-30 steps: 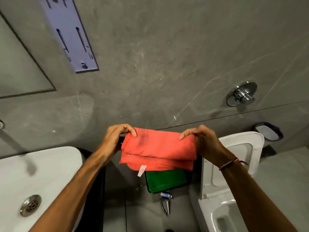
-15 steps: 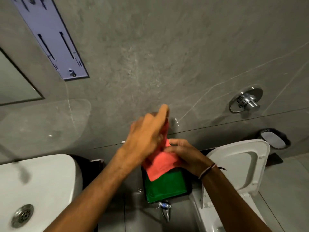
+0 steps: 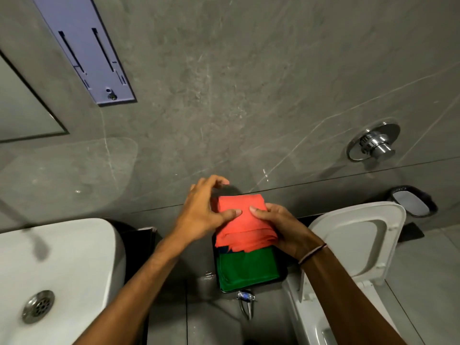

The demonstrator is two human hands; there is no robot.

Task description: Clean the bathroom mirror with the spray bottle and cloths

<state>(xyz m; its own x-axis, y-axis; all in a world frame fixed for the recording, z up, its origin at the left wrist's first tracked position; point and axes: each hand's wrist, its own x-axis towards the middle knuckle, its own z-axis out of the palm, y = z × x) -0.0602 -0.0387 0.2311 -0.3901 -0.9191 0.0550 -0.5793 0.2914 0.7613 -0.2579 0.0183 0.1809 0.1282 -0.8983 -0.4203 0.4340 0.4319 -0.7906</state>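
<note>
A folded coral-red cloth (image 3: 242,225) is held between my two hands above a black tray (image 3: 282,275). My right hand (image 3: 281,227) grips its right edge, thumb on top. My left hand (image 3: 204,210) sits at its left edge with the thumb pressing on top and the fingers arched over the far corner. A folded green cloth (image 3: 246,268) lies in the tray just below. A corner of the mirror (image 3: 22,113) shows at the far left on the grey wall. No spray bottle is in view.
A white washbasin (image 3: 74,265) with a metal drain (image 3: 37,306) is at the lower left. A white toilet with raised lid (image 3: 358,242) stands at the right, a chrome flush valve (image 3: 375,143) above it. A lilac panel (image 3: 84,48) hangs on the wall.
The cloth was stretched wide between both hands, then my left hand folded it over toward the right. Now it is a compact folded square held just above the green cloth.
</note>
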